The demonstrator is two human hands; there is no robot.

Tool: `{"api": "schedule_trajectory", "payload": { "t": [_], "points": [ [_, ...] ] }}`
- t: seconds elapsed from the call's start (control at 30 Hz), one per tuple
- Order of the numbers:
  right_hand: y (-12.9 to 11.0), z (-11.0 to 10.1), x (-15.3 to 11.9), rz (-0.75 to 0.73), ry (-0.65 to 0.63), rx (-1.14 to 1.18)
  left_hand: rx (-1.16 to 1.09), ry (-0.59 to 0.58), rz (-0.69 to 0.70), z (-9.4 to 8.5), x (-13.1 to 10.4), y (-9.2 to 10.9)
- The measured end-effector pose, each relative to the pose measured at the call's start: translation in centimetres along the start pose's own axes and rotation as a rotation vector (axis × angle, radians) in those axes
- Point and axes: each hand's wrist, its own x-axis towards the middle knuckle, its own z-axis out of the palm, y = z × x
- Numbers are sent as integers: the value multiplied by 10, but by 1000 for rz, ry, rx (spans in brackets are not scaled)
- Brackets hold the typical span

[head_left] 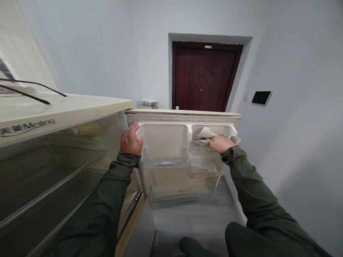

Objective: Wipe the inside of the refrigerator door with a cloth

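Right hand [221, 143] closed on cloth [204, 135] in fridge door's [163, 139] upper right compartment. Left hand [130, 140] grips door's hinge-side edge. Clear bins [205, 167] below; empty shelves [53, 178] left; brown door [205, 76] behind.

1. A crumpled white cloth [204, 136] is pressed into the upper right compartment of the door's inner lining, at about one o'clock from the frame's centre; part of it is covered by the hand upon it.
2. The open, cream-white plastic-lined refrigerator door [163, 141] is swung wide, its inner face turned toward the camera and held at its hinge-side edge.
3. Three clear plastic door bins are seen on it: two side by side, one wider at six o'clock below them.
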Motion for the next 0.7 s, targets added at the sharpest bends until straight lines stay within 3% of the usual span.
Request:
{"api": "schedule_trajectory", "payload": {
  "t": [0.1, 0.27, 0.37, 0.47, 0.53, 0.63, 0.7],
  "points": [
    [12, -3, 0, 91, 4, -50, 37, 18, 30, 0, 1, 1],
    [-6, 16, -13, -188, 139, 171, 35, 122, 145, 0, 3, 6],
    [-18, 32, -16, -260, 378, 551, 53, 144, 167, 0, 3, 5],
    [-17, 44, -20, -56, 762, 1130, 34, 163, 163, 0, 2, 2],
    [-9, 50, -26, 88, 925, 1497, 33, 121, 135, -2, 0, 3],
    [12, 61, -44, 94, 905, 1970, 35, 66, 83, -6, 0, 5],
    [26, 76, -59, 107, 847, 2164, 39, 52, 46, -8, -1, 6]
  ]
}}
